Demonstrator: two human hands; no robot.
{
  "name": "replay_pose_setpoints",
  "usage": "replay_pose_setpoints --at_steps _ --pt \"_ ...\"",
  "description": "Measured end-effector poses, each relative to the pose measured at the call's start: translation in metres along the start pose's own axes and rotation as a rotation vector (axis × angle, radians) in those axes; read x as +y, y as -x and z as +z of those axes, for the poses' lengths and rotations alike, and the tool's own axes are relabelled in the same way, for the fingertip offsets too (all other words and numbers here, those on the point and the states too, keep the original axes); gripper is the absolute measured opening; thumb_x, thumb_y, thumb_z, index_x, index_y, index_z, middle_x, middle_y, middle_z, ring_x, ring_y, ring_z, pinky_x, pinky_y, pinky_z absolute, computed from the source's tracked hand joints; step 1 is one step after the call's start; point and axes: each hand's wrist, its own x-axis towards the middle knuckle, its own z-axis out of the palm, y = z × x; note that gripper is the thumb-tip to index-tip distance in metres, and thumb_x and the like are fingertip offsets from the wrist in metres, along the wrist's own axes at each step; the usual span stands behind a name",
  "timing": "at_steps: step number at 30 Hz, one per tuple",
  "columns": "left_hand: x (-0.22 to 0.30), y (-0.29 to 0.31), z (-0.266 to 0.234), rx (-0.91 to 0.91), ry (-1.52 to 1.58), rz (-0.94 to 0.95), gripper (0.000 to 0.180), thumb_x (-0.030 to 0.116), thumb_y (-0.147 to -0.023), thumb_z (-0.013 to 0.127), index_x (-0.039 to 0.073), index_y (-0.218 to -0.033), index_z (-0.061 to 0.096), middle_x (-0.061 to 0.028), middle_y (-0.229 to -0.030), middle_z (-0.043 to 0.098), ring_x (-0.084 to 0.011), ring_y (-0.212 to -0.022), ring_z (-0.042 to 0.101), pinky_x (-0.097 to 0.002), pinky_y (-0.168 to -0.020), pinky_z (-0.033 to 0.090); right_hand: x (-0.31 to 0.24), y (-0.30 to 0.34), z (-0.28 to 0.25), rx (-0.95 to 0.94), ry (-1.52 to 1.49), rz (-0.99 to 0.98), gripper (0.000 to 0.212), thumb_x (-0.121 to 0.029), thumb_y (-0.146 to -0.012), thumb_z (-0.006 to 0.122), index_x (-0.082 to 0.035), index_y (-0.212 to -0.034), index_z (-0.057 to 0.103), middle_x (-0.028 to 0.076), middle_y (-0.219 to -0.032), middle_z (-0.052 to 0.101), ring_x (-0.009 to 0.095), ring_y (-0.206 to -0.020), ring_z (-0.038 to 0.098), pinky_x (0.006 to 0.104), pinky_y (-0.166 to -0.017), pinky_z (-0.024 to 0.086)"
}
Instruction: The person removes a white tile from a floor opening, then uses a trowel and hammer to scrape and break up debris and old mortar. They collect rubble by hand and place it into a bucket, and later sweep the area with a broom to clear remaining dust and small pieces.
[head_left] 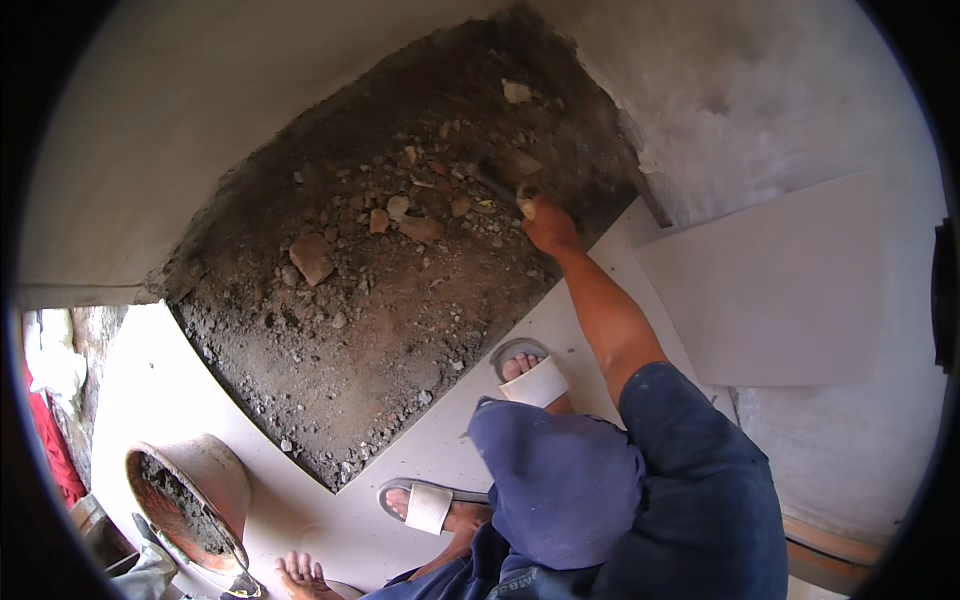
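A right hand (548, 228) grips a dark-tipped hand tool (495, 186), its type unclear, over a patch of soil strewn with rubble (421, 229). The left hand (302, 575), fingers spread, is near a tilted bucket (225, 475) of grey mortar (178, 500). Two sandalled feet (430, 506) stand on pale flooring (582, 330) beside the soil (390, 340).

so in my corner there's some red cloth (52, 445) at the far left, crumpled white stuff (60, 365) above it, and a blotchy pale wall (770, 90) up on my right
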Motion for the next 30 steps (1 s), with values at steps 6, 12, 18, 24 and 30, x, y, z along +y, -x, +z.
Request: replay_pose_setpoints --at_steps 6,12,18,24,30 --pt "0.048 0.043 0.037 -0.465 -0.728 0.235 0.05 0.041 -0.1 0.041 0.006 -0.136 0.049 -0.0169 -0.127 0.058 -0.0293 -0.116 0.054 -0.043 -0.102 0.038 0.005 -0.014 -0.019 -0.093 -0.024 -0.052 0.039 -0.021 -0.082 0.067 -0.004 -0.114 0.051 0.02 -0.103 0.065 0.038 -0.101 0.062 0.0486 -0.085 0.048" --pt "0.1 0.063 0.136 -0.766 -1.021 0.684 0.041 0.027 -0.097 0.053 -0.006 -0.121 0.053 -0.0209 -0.104 0.065 -0.0303 -0.099 0.062 -0.0373 -0.09 0.046 0.077 0.043 -0.055 0.038 -0.049 -0.129 0.035 -0.016 -0.079 0.066 -0.003 -0.109 0.051 0.022 -0.095 0.064 0.042 -0.09 0.061 0.0503 -0.077 0.047" --pt "0.114 0.088 0.274 -0.925 -1.22 1.078 0.039 0.027 -0.095 0.056 -0.001 -0.122 0.054 -0.0235 -0.112 0.063 -0.0358 -0.101 0.063 -0.0427 -0.085 0.05 0.175 0.16 -0.052 0.077 -0.07 -0.028 0.032 -0.016 -0.078 0.065 -0.001 -0.102 0.051 0.022 -0.095 0.062 0.042 -0.087 0.057 0.0499 -0.077 0.045" --pt "0.091 0.102 0.31 -1.06 -1.188 1.18 0.039 0.024 -0.092 0.06 -0.003 -0.119 0.056 -0.0245 -0.113 0.063 -0.0384 -0.098 0.065 -0.0444 -0.084 0.051 0.217 0.257 -0.027 0.004 -0.045 0.252 0.032 -0.017 -0.079 0.064 0.0 -0.104 0.052 0.022 -0.098 0.06 0.041 -0.09 0.057 0.0489 -0.081 0.045" --pt "0.081 0.067 0.304 -1.017 -1.246 1.019 0.041 0.028 -0.092 0.059 -0.002 -0.119 0.055 -0.0239 -0.113 0.063 -0.0375 -0.098 0.065 -0.0439 -0.083 0.051 0.239 0.284 -0.001 0.012 -0.097 0.321 0.038 -0.017 -0.079 0.064 0.001 -0.109 0.052 0.022 -0.099 0.06 0.042 -0.093 0.057 0.0489 -0.084 0.044"
